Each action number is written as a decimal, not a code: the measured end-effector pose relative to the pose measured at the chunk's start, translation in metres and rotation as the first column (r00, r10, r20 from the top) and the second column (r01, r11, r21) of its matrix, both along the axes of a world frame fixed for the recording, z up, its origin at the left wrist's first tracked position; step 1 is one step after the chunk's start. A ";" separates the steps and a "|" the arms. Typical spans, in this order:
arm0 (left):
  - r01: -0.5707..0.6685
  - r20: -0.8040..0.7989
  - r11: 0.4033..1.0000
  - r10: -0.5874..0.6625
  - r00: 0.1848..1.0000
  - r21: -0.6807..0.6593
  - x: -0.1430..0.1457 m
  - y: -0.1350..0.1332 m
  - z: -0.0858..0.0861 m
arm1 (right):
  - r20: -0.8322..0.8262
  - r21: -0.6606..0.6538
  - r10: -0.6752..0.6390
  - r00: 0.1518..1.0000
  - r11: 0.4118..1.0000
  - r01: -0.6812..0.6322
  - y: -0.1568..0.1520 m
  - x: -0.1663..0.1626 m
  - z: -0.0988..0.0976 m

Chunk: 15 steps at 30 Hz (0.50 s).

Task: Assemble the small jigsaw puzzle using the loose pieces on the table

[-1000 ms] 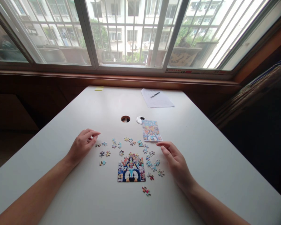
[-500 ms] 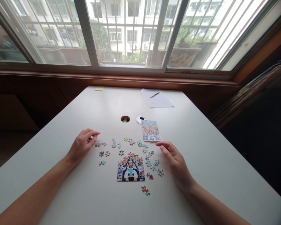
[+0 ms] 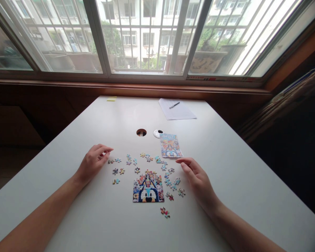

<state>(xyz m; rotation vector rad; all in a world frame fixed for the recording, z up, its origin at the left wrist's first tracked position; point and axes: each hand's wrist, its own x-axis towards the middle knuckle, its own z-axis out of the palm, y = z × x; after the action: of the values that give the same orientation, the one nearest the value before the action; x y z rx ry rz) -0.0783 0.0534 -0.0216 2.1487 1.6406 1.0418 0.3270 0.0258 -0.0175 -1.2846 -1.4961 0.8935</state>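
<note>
A partly assembled colourful jigsaw (image 3: pixel 148 187) lies on the white table (image 3: pixel 233 168) in front of me. Several loose pieces (image 3: pixel 136 161) are scattered above and to the right of it. A printed reference picture (image 3: pixel 170 145) lies just beyond them. My left hand (image 3: pixel 93 162) rests on the table left of the pieces, fingers loosely curled and apart, holding nothing. My right hand (image 3: pixel 196 178) rests right of the pieces, fingers extended toward the picture's near corner, also holding nothing.
A sheet of paper (image 3: pixel 177 110) with a pen (image 3: pixel 174 105) lies at the table's far side, a yellow note (image 3: pixel 111 99) at the far left. A cable hole (image 3: pixel 141 132) and its round cap (image 3: pixel 158 133) sit mid-table. Windows run behind; a dark drop lies to the right.
Both hands stay almost still. The view shifts slightly, so everything sits a little higher and to the right in the frame.
</note>
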 end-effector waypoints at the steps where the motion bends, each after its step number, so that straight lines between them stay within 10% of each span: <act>1: 0.000 0.000 1.000 0.000 1.000 0.003 0.000 0.000 0.000 | 0.002 0.000 0.000 1.000 1.000 0.000 0.000 0.000 0.000; 15: 0.005 -0.004 1.000 -0.005 1.000 -0.006 0.002 -0.001 0.002 | 0.034 0.007 0.000 0.999 1.000 -0.001 -0.001 -0.001 0.001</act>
<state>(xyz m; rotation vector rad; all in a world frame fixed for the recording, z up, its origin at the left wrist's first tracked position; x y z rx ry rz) -0.0765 0.0523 -0.0192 2.1515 1.6371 1.0308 0.3259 0.0249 -0.0161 -1.3000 -1.5246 0.8699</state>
